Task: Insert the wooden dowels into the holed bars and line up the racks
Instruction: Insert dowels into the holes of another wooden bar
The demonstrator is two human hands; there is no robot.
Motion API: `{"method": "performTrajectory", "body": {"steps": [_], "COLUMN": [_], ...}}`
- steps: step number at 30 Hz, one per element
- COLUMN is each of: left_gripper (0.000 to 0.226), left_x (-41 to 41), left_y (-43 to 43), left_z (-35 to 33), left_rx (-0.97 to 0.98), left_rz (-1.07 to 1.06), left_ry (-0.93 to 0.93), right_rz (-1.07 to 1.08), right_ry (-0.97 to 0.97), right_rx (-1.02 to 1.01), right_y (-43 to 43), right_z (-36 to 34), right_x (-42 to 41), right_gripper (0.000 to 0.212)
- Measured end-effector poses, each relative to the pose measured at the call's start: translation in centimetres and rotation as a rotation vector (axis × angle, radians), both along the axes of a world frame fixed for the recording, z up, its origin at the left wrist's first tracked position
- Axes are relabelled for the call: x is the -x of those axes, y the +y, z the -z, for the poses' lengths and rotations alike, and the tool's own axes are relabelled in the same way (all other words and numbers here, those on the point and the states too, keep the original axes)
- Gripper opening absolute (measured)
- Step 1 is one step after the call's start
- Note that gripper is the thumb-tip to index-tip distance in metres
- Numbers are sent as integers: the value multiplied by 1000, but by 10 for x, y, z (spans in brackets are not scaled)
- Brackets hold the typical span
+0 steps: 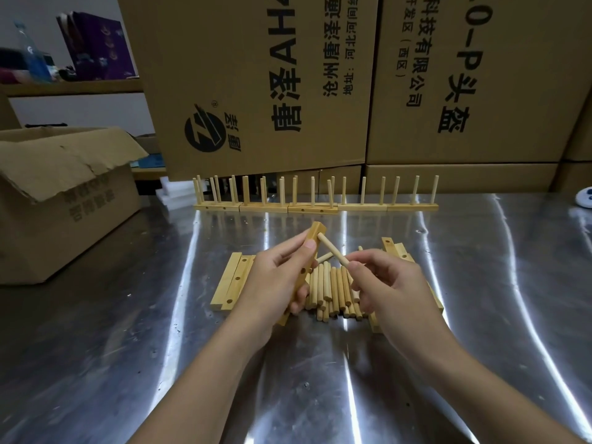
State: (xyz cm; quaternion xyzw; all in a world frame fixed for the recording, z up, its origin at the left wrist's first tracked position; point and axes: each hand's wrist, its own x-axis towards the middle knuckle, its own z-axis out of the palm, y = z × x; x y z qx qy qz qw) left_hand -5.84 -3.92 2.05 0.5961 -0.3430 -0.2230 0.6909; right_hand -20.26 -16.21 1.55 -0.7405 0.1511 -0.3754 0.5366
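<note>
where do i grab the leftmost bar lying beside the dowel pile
Likely mid-length, from above and the left. The leftmost bar lies flat on the steel table, its right long side tight against the neighbouring holed bar; only the left edge is free, so roll it up there, then pinch its narrow width.

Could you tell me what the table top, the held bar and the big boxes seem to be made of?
Table top: probably stainless steel, brushed, with streaky reflections. Held bar: pale wood, matte, apparently unvarnished. Big boxes: brown cardboard, matte, printed in black.
</note>
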Motion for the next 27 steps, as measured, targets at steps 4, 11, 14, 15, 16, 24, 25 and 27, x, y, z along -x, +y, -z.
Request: {"method": "performTrajectory", "body": {"steps": [4,11,14,15,16,24,25,27], "left_gripper": [29,34,35,35,35,40,40,41], "left_x": [-1,3,6,7,8,17,19,22], "left_y": [0,-1,-2,-2,-3,-4,-4,-4], "left_z": [0,4,6,6,7,9,9,8], "left_rx": [-39,-75,-78,-81,-85,-95,-91,-87], "left_rz": [-20,36,51,51,51,33,29,18], "left_ry": [-181,-327,-354,-362,-370,-446,-452,-464], "right_rz": [18,26,75,89,93,113,120,114], "right_ry": [57,20,-4,-4,-2,6,7,29], "right_rx": [-8,104,120,116,109,99,97,94], "right_y": [-3,0,-2,-3,-4,-1,-1,0], "right_z": [1,0,1,1,2,-3,-4,-6], "right_x": [-2,3,3,3,4,8,9,10], "right_gripper": [32,16,13,13,13,30,31,34]}}
